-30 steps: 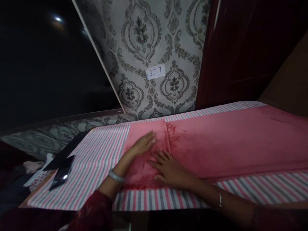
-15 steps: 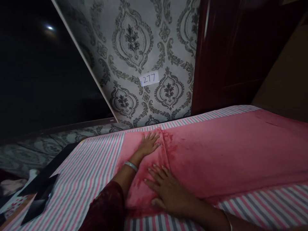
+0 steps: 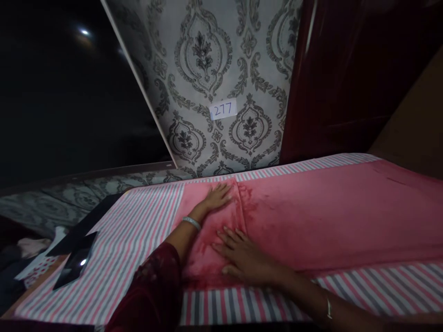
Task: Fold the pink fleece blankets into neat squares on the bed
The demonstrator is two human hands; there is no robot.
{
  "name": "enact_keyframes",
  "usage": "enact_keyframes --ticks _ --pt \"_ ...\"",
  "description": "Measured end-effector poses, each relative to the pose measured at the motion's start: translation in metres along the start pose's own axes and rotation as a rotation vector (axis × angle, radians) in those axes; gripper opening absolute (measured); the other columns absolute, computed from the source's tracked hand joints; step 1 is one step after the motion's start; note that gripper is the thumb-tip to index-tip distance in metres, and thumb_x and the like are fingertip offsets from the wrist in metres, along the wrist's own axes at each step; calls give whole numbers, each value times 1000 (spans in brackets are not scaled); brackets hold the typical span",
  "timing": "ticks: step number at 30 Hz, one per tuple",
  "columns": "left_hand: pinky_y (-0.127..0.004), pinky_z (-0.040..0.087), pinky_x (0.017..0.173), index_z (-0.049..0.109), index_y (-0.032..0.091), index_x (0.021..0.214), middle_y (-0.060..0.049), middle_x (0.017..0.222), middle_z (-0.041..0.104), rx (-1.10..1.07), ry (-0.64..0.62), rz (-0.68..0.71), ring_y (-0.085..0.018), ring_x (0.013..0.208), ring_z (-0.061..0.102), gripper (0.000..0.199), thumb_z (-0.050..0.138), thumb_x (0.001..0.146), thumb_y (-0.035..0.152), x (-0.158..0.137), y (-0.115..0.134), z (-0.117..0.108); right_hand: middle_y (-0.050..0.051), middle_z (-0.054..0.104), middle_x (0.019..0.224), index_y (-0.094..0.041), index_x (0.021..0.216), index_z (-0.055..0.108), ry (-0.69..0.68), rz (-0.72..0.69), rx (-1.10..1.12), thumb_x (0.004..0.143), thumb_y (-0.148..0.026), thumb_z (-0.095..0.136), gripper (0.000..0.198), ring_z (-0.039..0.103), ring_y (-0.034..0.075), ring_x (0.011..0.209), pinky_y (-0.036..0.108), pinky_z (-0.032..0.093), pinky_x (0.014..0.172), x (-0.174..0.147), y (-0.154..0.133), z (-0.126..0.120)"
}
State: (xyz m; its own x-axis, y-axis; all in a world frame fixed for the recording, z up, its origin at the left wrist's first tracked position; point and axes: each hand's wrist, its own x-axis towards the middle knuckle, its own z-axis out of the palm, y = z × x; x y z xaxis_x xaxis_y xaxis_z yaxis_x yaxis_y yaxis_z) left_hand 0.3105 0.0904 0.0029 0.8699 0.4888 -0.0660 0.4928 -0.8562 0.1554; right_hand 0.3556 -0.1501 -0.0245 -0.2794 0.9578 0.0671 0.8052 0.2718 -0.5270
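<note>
A long pink plush cloth [image 3: 332, 207] lies spread over a striped sheet [image 3: 138, 240], with its left end folded back on itself. My left hand [image 3: 217, 197] rests flat on the folded part near the far edge, fingers spread. Closer to me, my right hand [image 3: 244, 258] lies palm down across the fold's edge, its fingers stretched out. Neither hand grips the cloth. Darker red smudges in the nap show around both hands.
A dark phone-like slab [image 3: 78, 260] lies on the sheet at the left. Behind stand a large black screen [image 3: 76, 101], a patterned wall with a paper label [image 3: 223, 109] reading 277, and a dark red glossy panel [image 3: 339, 83]. Clothes [image 3: 32, 246] are heaped at far left.
The view has shifted slightly, so the scene sits further right. Both hands stay flat on the folded cloth in nearly the same places.
</note>
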Motion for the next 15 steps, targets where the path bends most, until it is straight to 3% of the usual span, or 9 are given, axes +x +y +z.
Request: enact_keyframes --ticks 4,8,10,15 --pt "-50 13 126 27 28 161 -5 168 27 -9 82 -125 -21 156 21 60 20 105 49 -12 -21 -26 16 40 160 -15 155 45 169 81 -44 104 -47 39 60 34 28 150 47 25 123 27 9 -37" --pt "-61 16 122 30 19 160 -15 168 25 23 102 -291 -31 156 20 66 25 103 53 -27 -37 -27 16 31 164 -15 157 40 382 282 -216 102 -44 45 63 19 33 154 56 17 123 68 27 -59" --pt "-64 14 121 33 19 159 -17 168 24 40 93 -319 -34 156 18 67 29 102 55 -34 -37 -14 16 26 166 -17 157 40 379 340 -284 100 -46 51 65 13 36 155 59 12 123 80 37 -52" --pt "-64 3 123 31 19 160 -16 169 18 128 161 -321 -33 157 14 67 32 102 53 -43 -35 25 15 29 165 -19 157 41 273 351 -353 102 -49 47 64 19 37 154 54 20 121 79 60 -10"
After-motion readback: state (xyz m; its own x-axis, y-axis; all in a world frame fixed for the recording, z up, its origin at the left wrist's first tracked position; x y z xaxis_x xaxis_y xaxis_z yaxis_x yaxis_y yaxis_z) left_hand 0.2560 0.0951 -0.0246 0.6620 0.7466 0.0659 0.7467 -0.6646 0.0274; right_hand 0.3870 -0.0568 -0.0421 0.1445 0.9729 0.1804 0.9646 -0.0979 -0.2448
